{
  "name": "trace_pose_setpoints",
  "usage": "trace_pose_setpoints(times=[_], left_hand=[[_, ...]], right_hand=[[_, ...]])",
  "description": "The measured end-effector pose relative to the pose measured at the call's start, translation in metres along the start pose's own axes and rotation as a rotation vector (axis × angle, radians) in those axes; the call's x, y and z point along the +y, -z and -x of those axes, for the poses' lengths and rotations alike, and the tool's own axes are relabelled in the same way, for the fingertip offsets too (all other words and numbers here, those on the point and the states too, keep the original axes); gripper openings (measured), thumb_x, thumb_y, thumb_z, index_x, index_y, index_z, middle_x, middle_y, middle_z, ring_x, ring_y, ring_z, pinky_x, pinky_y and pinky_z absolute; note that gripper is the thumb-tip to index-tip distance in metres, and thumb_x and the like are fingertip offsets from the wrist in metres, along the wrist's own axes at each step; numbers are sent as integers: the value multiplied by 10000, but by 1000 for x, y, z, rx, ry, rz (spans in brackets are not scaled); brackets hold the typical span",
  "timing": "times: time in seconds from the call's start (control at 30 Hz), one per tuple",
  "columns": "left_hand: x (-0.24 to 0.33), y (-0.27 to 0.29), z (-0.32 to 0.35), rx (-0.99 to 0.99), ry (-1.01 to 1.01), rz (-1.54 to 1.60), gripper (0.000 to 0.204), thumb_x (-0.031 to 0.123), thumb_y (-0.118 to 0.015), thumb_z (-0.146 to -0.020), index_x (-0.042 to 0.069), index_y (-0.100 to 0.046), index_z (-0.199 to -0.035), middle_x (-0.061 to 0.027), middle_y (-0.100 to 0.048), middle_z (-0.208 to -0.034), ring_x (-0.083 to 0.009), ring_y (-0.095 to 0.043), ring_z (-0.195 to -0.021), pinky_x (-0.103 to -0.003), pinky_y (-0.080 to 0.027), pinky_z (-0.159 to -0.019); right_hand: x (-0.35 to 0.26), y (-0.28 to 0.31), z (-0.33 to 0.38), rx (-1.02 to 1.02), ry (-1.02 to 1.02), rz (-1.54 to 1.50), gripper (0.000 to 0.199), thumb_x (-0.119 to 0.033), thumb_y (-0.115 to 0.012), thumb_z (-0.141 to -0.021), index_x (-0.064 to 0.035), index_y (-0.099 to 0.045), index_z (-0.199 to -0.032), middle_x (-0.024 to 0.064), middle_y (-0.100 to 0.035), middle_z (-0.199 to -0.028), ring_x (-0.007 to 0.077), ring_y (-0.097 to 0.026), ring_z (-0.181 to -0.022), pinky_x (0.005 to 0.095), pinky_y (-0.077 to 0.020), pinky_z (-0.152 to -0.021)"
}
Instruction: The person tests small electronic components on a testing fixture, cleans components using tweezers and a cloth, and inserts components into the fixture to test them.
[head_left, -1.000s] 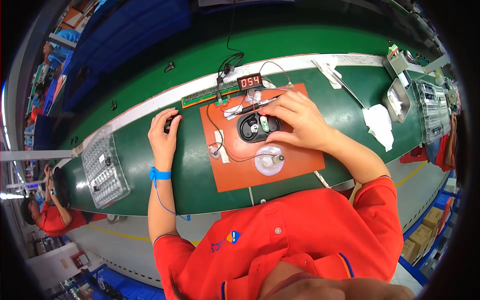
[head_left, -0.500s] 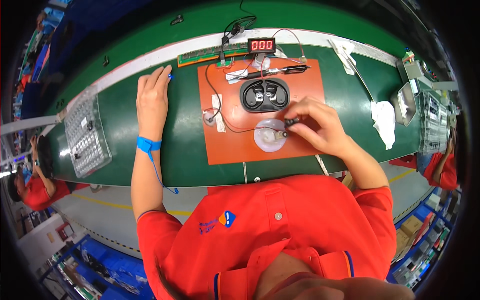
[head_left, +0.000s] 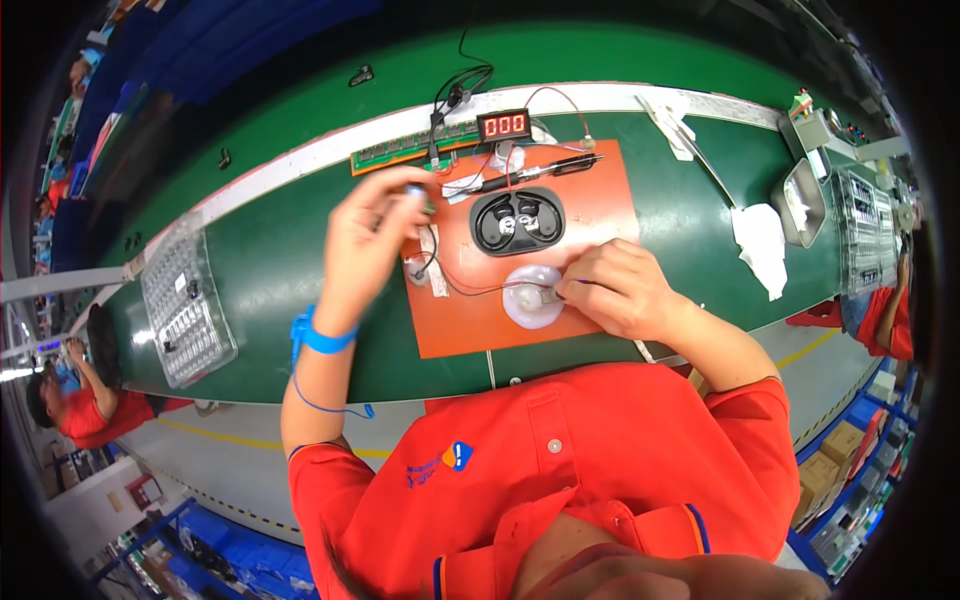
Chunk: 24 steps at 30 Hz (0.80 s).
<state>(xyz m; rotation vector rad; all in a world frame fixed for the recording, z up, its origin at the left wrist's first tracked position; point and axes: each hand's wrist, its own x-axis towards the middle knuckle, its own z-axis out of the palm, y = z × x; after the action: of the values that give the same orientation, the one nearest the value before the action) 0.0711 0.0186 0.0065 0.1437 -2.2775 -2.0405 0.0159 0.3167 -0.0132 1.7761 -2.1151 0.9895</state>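
Note:
My left hand [head_left: 370, 245], wearing a blue wrist strap [head_left: 325, 338], is raised over the left edge of the orange mat [head_left: 455, 330]. Its fingers are curled and smeared by motion, round a small dark piece with a bluish glint [head_left: 416, 191] whose kind I cannot make out. My right hand [head_left: 620, 290] is closed in a pinch at the right rim of a round whitish disc [head_left: 528, 312] with a small metal piece on it. The fingertips hide what they pinch. Just beyond the disc, a black open case [head_left: 489, 240] holds two ear-hook earphones [head_left: 522, 222].
A red-digit meter [head_left: 503, 125], thin wires, a green circuit strip [head_left: 400, 151] and a black pen [head_left: 560, 166] lie along the mat's far side. A clear tray [head_left: 200, 345] is at left; tweezers, a white cloth [head_left: 760, 250] and a metal dish [head_left: 808, 225] are at right.
My left hand has lifted from the green table and swung right to the mat, its fingers now curled. My right hand has closed in at the disc; the small black part it held is hidden.

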Motion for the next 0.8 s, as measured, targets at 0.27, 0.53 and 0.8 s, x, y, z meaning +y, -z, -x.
trace_pose_setpoints(times=[0.27,0.53,0.8], left_hand=[[3,-59,-36,-256,-454,-439,171,80,-593,-939,42,-661,-1092,-46,-667,-997,-89,-641,-795,-237,-513,-641],[7,18,-82,91,74,-74,209,194,-592,-964,49,-666,-1094,9,-633,-825,-76,-544,-681,-207,-418,-564],[-38,65,-168,239,-260,-1014,216,209,-665,-902,65,-647,-1062,-64,-551,-720,-176,-545,-641,-297,-440,-557]], right_hand=[[29,13,-22,124,-153,-112,175,-55,-703,-786,-38,-631,-944,82,-662,-922,229,-639,-778,320,-486,-681],[224,49,-60,290,-544,618,198,-198,-666,-855,-71,-599,-991,89,-655,-936,293,-638,-844,390,-506,-705],[110,27,-64,235,-365,-75,286,-170,-725,-814,-43,-619,-1047,102,-644,-968,279,-619,-855,364,-501,-760]])
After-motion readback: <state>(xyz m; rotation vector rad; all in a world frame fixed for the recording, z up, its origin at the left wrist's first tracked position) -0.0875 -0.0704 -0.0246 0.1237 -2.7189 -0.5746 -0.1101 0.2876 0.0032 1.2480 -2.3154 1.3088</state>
